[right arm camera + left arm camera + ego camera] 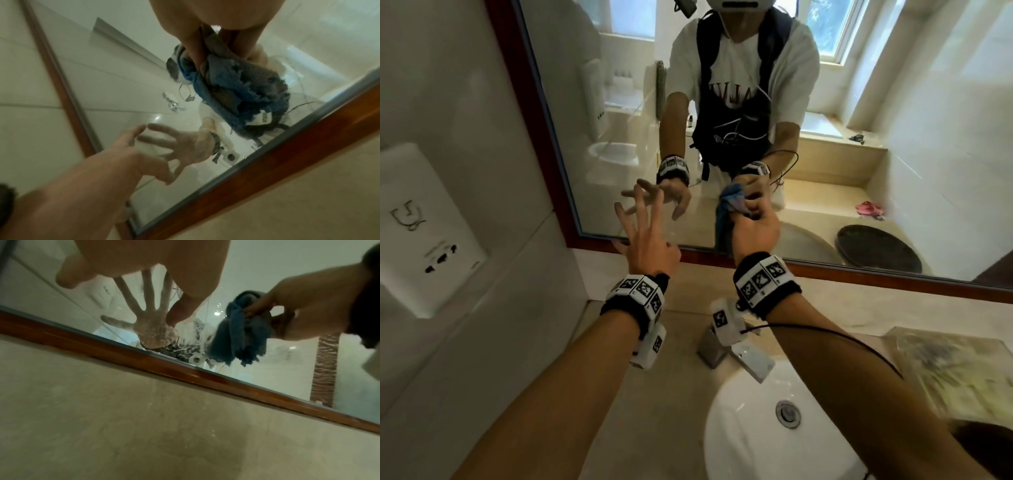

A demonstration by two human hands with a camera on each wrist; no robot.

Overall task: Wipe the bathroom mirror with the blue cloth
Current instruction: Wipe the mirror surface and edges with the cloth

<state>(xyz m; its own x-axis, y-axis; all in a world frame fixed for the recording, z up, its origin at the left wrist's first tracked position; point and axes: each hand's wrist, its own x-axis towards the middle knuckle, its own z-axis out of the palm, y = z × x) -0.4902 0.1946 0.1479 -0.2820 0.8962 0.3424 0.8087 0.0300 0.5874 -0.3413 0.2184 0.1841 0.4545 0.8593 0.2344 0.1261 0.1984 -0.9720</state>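
The mirror (893, 178) has a red-brown wooden frame (859, 270) and hangs over the counter. My right hand (756, 222) grips the bunched blue cloth (723, 222) low on the glass, near the bottom rail. In the right wrist view the cloth (236, 87) hangs from my curled fingers (195, 53) against the glass. My left hand (640, 219) is spread wide just left of it and holds nothing. Its fingertips are at or very near the glass; contact is unclear. From the left wrist I see the cloth (240, 331) and right hand (308, 309).
Below the mirror a beige counter (681, 394) holds a white sink (756, 428) with a chrome faucet (736, 353). A white socket panel (428, 233) sits on the left wall. A wrapped tray (955, 370) lies at the right. A black cable (842, 339) runs from my right wrist.
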